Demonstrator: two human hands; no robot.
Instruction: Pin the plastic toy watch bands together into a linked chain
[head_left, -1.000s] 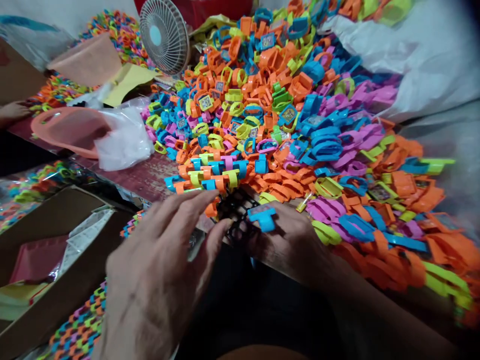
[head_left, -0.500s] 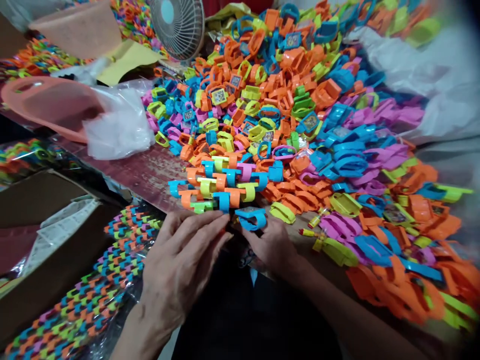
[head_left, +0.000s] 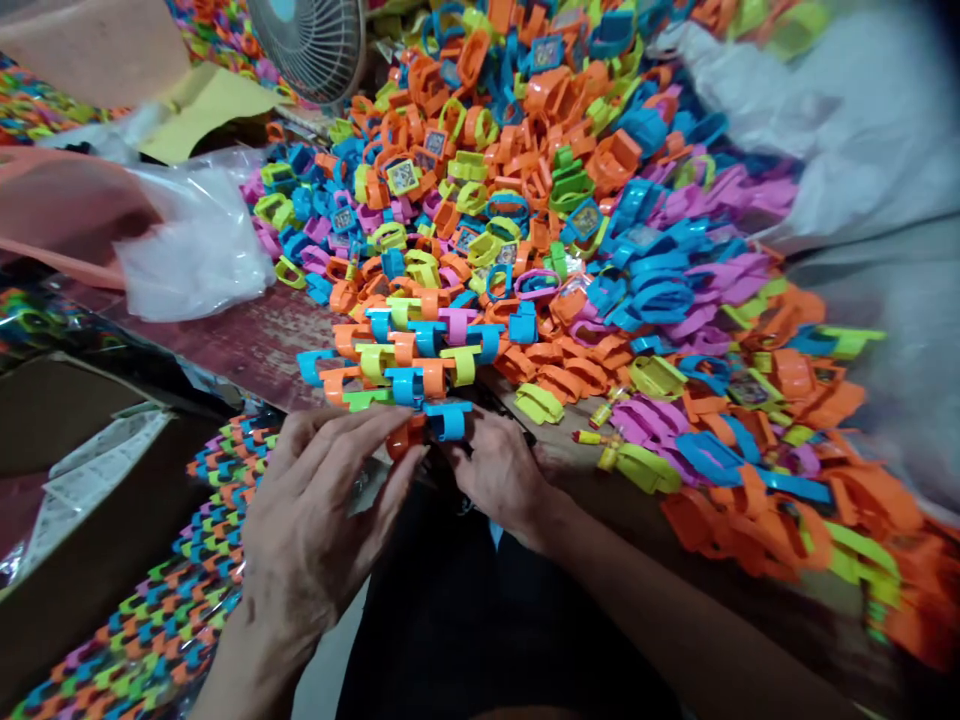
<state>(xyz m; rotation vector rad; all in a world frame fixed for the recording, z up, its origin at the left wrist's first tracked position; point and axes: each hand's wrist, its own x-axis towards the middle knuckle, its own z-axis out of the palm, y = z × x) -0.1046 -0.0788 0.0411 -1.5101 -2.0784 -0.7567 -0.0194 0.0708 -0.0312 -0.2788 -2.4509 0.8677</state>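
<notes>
Interlocked toy watches (head_left: 405,345) in orange, blue, yellow, pink and green stand in staggered rows at the table's near edge. My left hand (head_left: 322,510) is at the near left of these rows, its fingers and thumb closed round an orange toy watch (head_left: 405,437). A blue toy watch (head_left: 448,422) is pinched by my right hand (head_left: 504,472), right beside the orange one at the front of the rows. The fingertips of my right hand are partly hidden behind the blue watch.
A large heap of loose toy watches (head_left: 540,180) covers the table behind and to the right. At left are a clear plastic bag (head_left: 202,240), an orange plastic scoop (head_left: 67,215), a cardboard box (head_left: 90,490) and packed rows of watches (head_left: 142,610). A fan (head_left: 311,45) stands behind.
The view has shifted, so everything sits further left. An orange toy watch now shows between my left fingers and thumb, and the blue one has turned and come up against the rows.
</notes>
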